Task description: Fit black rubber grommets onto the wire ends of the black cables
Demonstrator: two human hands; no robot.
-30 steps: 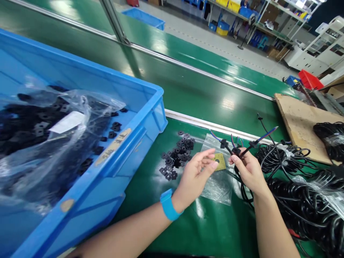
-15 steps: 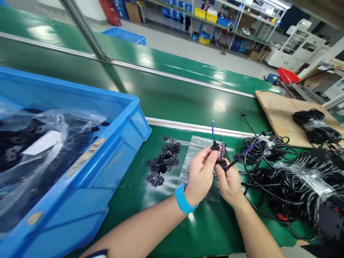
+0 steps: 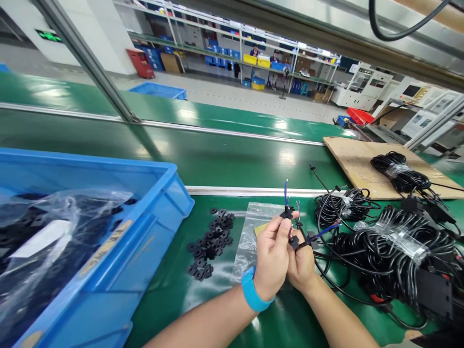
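Observation:
My left hand [image 3: 273, 251], with a blue band at the wrist, pinches a black cable end that has a small black clip [image 3: 287, 212] on it and blue wires [image 3: 286, 191] sticking up. Close beside it, my right hand [image 3: 302, 266] is closed on black cables; two more black clips [image 3: 311, 239] sit at its fingers, and blue and red wires [image 3: 328, 229] point right from one. Part of its fingers is hidden. Under the hands lies a clear plastic bag [image 3: 246, 241]. Left of the bag is a loose pile of small black clips [image 3: 213, 241].
A large blue bin [image 3: 159, 212] holding black parts and plastic film stands at the left. Coiled black cables [image 3: 384, 241] cover the right side. Behind them, a brown board [image 3: 348, 159] carries another coil [image 3: 395, 169]. A metal post [image 3: 94, 67] rises from the green bench [image 3: 224, 164].
The view has tilted up, so the bench sits lower in the picture. My hands have come closer together, the left turned more upright, still gripping the cables.

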